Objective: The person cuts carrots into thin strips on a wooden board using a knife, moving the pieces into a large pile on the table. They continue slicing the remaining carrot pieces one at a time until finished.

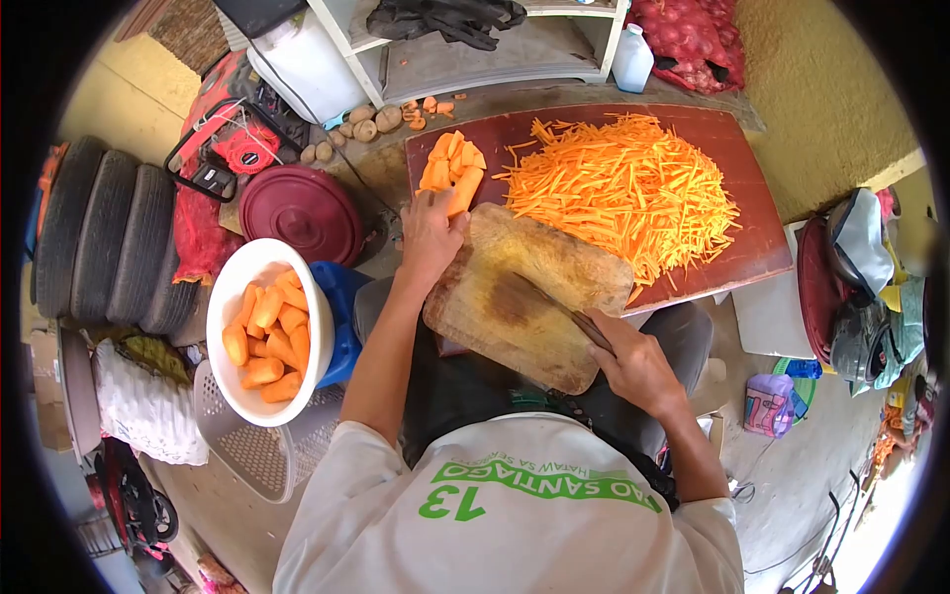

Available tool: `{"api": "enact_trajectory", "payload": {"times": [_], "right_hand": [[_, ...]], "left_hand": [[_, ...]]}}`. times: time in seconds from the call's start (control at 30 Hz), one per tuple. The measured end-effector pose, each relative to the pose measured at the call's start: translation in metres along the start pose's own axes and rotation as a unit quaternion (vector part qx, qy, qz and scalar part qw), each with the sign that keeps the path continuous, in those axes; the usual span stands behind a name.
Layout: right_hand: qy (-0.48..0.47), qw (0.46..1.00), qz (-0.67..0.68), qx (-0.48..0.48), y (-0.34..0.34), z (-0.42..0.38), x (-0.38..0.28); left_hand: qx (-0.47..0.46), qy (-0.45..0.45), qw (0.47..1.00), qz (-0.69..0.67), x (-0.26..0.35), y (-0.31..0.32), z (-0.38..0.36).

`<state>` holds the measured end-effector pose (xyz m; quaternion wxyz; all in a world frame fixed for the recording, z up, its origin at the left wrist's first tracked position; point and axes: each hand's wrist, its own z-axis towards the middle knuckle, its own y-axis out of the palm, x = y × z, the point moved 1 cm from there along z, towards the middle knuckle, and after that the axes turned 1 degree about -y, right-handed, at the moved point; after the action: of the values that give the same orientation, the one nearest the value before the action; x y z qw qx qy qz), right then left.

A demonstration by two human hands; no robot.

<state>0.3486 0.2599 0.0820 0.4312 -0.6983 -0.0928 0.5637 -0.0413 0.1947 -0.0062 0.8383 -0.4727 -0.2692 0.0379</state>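
The right grip (635,364) is closed around the handle of one knife (566,312), whose blade lies across one worn cutting board (480,262) reaching from there toward the left grip. The left grip (433,236) is laid, fingers forward, against a small pile of cut carrot pieces (453,158); whether it pinches one I cannot tell, and the pieces overlap too much for a sure count. Just right of that grip's pile, ahead of the right grip, spreads one big heap of carrot shreds (633,198), its strips far too many to number. Pile and heap share one dark red desk (760,243). To the left of the left grip and nearer the body stands one white bowl (217,332) holding roughly a dozen or more whole carrots (267,312), with one blue container (339,312) just beside it and one perforated basket (242,445) below. Farther out, left and ahead of the left grip, sits one round maroon lid (300,213), then around seven potatoes (364,131). Well beyond the right grip, past the desk, are one white jug (632,61) and one red net bag (688,40). Far left of the left grip stand at least three tyres (104,238).
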Motion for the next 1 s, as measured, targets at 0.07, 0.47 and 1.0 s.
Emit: {"api": "enact_trajectory", "payload": {"times": [0.07,0.47,1.0], "right_hand": [[0.001,1.0,-0.017,0.001,0.003,0.002,0.002],[-0.042,0.998,-0.028,0.037,0.015,-0.001,0.006],[0.018,0.999,-0.011,0.029,0.006,0.006,0.007]], "left_hand": [[-0.009,-0.003,1.0,-0.003,-0.002,0.0,0.001],[0.055,-0.052,0.992,-0.104,-0.062,0.019,0.079],[-0.158,-0.161,0.971,-0.082,-0.047,0.064,0.143]]}}
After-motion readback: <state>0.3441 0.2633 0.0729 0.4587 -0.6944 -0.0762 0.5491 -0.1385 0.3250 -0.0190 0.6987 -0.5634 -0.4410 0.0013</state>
